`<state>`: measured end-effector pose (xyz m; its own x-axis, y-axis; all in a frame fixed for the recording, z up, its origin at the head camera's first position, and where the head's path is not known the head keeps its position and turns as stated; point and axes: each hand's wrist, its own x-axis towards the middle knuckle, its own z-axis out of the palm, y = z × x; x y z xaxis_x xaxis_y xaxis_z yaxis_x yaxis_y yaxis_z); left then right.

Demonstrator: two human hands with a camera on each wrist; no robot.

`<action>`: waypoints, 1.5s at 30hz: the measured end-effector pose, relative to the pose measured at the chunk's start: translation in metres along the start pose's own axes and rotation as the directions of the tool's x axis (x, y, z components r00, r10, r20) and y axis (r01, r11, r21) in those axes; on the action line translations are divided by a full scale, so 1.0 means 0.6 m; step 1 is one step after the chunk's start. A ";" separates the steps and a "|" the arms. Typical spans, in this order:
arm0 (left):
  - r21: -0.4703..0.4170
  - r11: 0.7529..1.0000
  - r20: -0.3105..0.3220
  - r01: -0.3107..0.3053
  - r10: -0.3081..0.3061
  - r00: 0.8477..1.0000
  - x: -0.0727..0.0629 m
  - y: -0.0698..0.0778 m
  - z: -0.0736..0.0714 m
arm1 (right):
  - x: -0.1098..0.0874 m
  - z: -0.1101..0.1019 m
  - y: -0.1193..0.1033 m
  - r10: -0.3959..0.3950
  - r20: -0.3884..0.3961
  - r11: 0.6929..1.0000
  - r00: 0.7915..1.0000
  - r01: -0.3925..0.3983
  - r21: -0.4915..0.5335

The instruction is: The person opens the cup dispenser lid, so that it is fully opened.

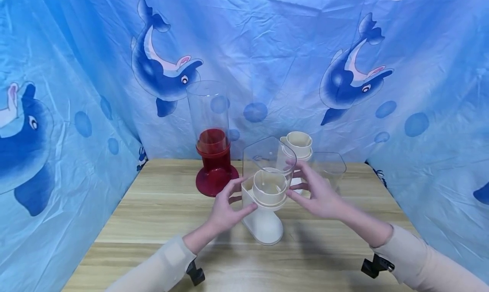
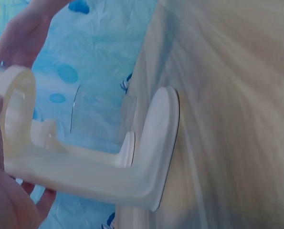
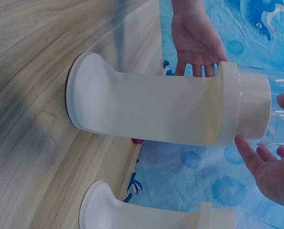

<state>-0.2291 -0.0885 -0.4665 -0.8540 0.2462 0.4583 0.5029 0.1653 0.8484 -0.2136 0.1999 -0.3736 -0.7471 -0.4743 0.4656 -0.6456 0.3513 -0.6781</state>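
Note:
A cream dispenser stand with a round collar at its top stands upright on its foot at the middle of the table. A clear plastic container, open at the top, sits around that collar. My left hand grips the stand's upper part, thumb at the front and fingers round the left side. At the container's right side, my right hand holds the clear wall between thumb and fingers. In the right wrist view, one right fingertip lies right at the collar's rim.
A red stand with a tall clear cylinder over it is at the back left. Behind my right hand are a second cream stand and another clear container. Blue dolphin-print curtains enclose the wooden table.

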 end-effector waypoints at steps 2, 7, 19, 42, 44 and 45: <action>0.013 1.000 -0.016 0.005 -0.005 1.000 -0.003 0.004 0.005 | -0.001 0.000 -0.002 0.002 -0.004 1.000 1.000 -0.002 -0.003; 0.034 0.999 -0.046 -0.037 0.038 0.998 -0.002 0.004 0.011 | -0.003 -0.002 -0.002 0.006 -0.029 1.000 1.000 -0.006 -0.007; 0.003 0.996 -0.091 0.084 -0.083 0.992 -0.013 0.006 0.017 | -0.003 0.007 -0.003 0.081 -0.083 0.996 0.993 -0.083 -0.025; -0.023 0.998 -0.134 0.061 -0.063 0.989 -0.014 0.013 0.007 | -0.003 0.009 -0.001 0.145 -0.111 0.988 0.983 -0.140 0.058; -0.030 0.997 -0.127 0.077 -0.080 0.989 -0.014 0.015 0.005 | -0.004 0.012 -0.001 0.139 -0.112 0.989 0.984 -0.132 0.068; -0.036 0.995 -0.130 0.093 -0.097 0.987 -0.015 0.016 0.006 | -0.004 0.013 -0.002 0.135 -0.111 0.989 0.985 -0.128 0.068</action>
<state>-0.2157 -0.0856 -0.4633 -0.9090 0.1026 0.4041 0.4158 0.1527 0.8966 -0.2097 0.1946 -0.3783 -0.8406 -0.3295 0.4300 -0.5322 0.3539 -0.7692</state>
